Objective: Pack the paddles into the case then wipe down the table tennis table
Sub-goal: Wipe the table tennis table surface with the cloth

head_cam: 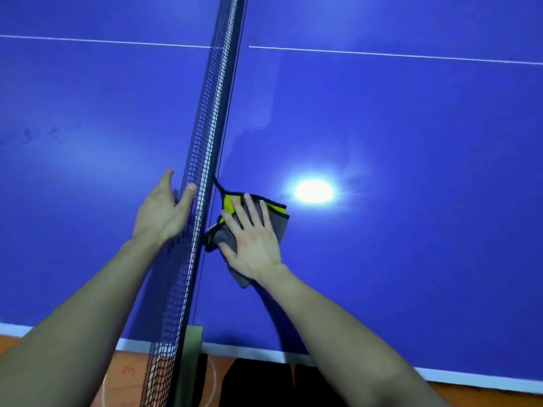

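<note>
Cloth [280, 224] is flat under my right hand [252, 239], fingers spread and straight, pressing it onto the blue table tennis table [382, 127] just right of the net [205, 127]. Left hand [160, 212] is open too, fingers straight against the net's other side, holding nothing. Rag's soft and floppy, bunched in folds, so I reckon it'll slide easy on that slick top but ruck up if pushed from one corner. Better to press on the middle. Paddles and case aren't in view.

right hand [254, 243] flat on cloth [271, 214], left hand [163, 211] against net [205, 148]
</note>
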